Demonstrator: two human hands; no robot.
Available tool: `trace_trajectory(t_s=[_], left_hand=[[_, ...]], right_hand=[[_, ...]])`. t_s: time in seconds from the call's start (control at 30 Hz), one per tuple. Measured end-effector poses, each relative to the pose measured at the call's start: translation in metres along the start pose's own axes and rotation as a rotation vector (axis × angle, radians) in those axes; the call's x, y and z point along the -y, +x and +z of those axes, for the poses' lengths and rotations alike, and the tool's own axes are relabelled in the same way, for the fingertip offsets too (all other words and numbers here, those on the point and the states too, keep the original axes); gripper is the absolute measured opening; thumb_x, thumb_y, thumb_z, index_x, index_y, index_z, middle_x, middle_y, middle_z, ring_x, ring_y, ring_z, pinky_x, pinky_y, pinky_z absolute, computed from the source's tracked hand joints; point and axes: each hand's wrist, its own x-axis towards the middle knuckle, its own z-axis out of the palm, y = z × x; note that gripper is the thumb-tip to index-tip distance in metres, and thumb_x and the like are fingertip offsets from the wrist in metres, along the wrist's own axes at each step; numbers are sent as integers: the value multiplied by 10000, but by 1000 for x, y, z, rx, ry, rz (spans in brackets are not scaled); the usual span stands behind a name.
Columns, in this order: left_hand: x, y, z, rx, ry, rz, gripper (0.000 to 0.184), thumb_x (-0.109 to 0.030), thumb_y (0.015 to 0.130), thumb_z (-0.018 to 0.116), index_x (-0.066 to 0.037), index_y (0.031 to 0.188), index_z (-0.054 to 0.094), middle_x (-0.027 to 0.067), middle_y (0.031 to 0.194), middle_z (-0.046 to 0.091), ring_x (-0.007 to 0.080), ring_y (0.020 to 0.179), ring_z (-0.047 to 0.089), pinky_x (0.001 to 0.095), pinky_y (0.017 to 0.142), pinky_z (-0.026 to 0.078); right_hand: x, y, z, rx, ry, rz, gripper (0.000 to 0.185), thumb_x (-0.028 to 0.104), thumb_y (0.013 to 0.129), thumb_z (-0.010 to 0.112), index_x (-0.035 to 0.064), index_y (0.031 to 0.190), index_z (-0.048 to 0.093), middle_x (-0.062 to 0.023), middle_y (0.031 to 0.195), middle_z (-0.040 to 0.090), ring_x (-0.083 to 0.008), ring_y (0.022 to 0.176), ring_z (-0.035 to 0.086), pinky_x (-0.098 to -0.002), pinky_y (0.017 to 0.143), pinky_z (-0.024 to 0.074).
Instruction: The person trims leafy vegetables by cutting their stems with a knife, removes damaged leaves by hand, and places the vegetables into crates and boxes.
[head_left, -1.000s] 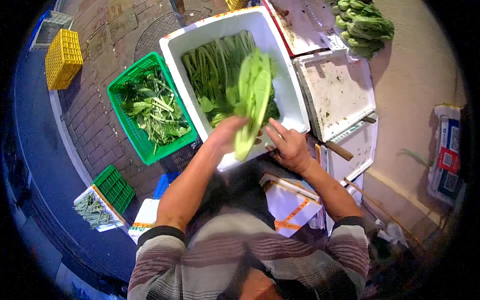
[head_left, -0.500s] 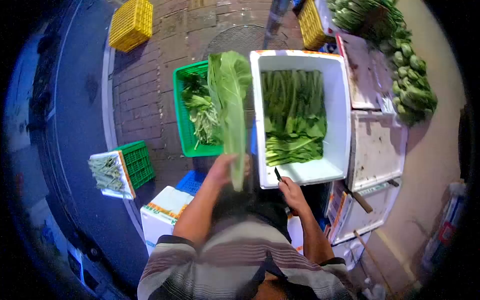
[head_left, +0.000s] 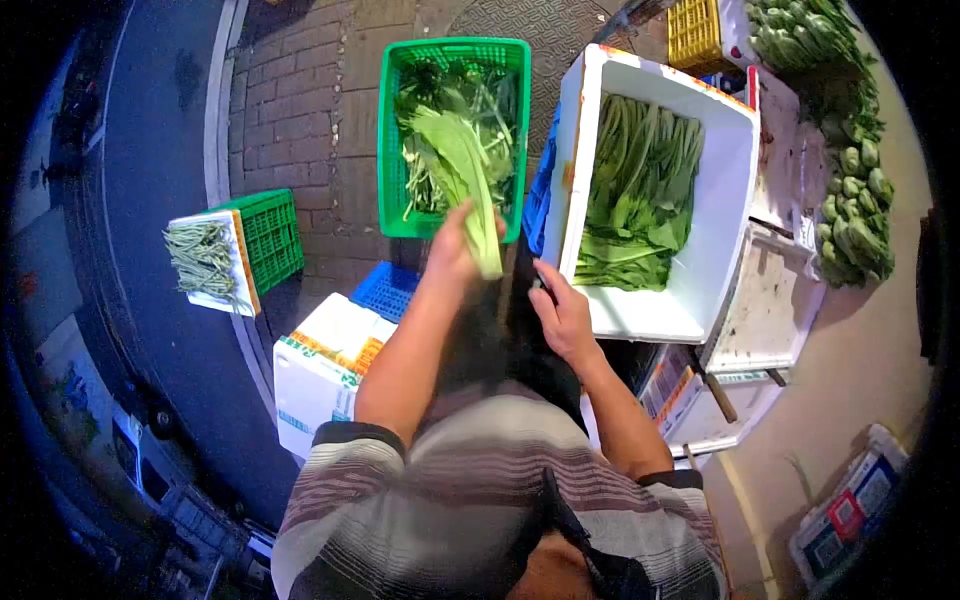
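My left hand (head_left: 456, 243) is wrapped round the lower stalk of a long leafy green vegetable (head_left: 462, 165), whose leaves point up over the green basket (head_left: 386, 190). Cut leaves and pale stalks (head_left: 420, 180) lie in that basket. To the right, my right hand (head_left: 561, 310) is closed on a small dark-bladed knife (head_left: 540, 279), mostly hidden by the fingers, beside the near left corner of a white foam box (head_left: 735, 150). Rows of leafy greens (head_left: 640, 190) lie inside the box, with bare white foam along its near side.
A blue crate (head_left: 386, 290) and a white box (head_left: 325, 370) are at lower left. Further left, long beans (head_left: 203, 262) rest on a white tray beside a green crate (head_left: 270, 240). White foam lids (head_left: 765, 300), a yellow crate (head_left: 694, 35) and bundled greens (head_left: 855, 225) stand at right.
The view has turned left, so the green basket is now nearer the middle. My left hand has brought the vegetable over the basket, and my right hand with the knife is now left of the box corner.
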Motion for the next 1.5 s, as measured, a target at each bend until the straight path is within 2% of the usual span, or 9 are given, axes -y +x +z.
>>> trace_trajectory(t_s=[0.03,0.27,0.47,0.73,0.83,1.13,1.3,1.4,1.5], left_hand=[[-1,7,5,-50,31,49,327,-292,988,540,11,1110,549,158,920,639,297,783,644,431,754,567],[5,24,26,-314,-92,167,422,-373,1016,473,3,1208,459,221,986,610,383,863,631,524,820,551],[3,18,29,-221,-84,99,553,-452,1030,374,47,1269,386,252,1030,608,428,934,633,540,846,545],[0,22,24,-191,-51,118,546,-442,1030,376,31,1303,382,278,1097,587,446,951,621,567,878,524],[-7,25,32,-346,-70,101,534,-427,1033,371,29,1312,382,273,1088,587,444,945,613,572,892,517],[-27,33,12,-356,-159,91,485,-383,1040,374,-11,1351,372,259,1111,581,438,953,602,617,902,496],[-36,30,9,-331,-170,197,454,-367,1034,413,-19,1326,406,237,1125,584,426,942,606,599,883,511],[-40,46,-9,-283,-235,319,391,-335,1016,483,-31,1261,474,204,1125,596,390,939,617,575,847,531],[-42,17,0,-232,-112,438,363,-324,1015,494,-23,1216,515,197,1081,618,371,908,631,544,833,543]], right_hand=[[-5,8,4,-5,-56,-51,456,150,918,625,-28,1321,511,-167,829,645,-241,728,642,-343,677,497],[9,54,34,-67,-278,-260,648,162,850,708,-48,1389,416,-209,821,647,-357,709,654,-401,642,518],[11,71,39,-36,-290,-268,709,117,850,687,-28,1448,335,-174,1257,620,-322,737,664,-396,654,516],[24,76,31,-71,-484,-337,661,175,854,698,16,1426,408,-176,882,670,-334,648,626,-411,600,491],[28,84,28,-43,-507,-388,605,173,858,693,48,1403,460,-157,803,643,-337,627,606,-425,577,472],[31,96,27,34,-555,-440,488,121,866,670,91,1338,547,-139,722,572,-347,648,591,-428,587,476],[12,113,46,46,-209,-425,392,162,972,557,64,1351,539,-94,723,588,-243,627,602,-365,572,471],[0,119,58,114,116,-112,399,249,1036,459,40,1370,518,8,722,550,-131,622,541,-299,572,452],[0,131,75,159,185,106,400,313,1001,508,11,1254,581,-45,790,593,-159,681,559,-306,623,454]])
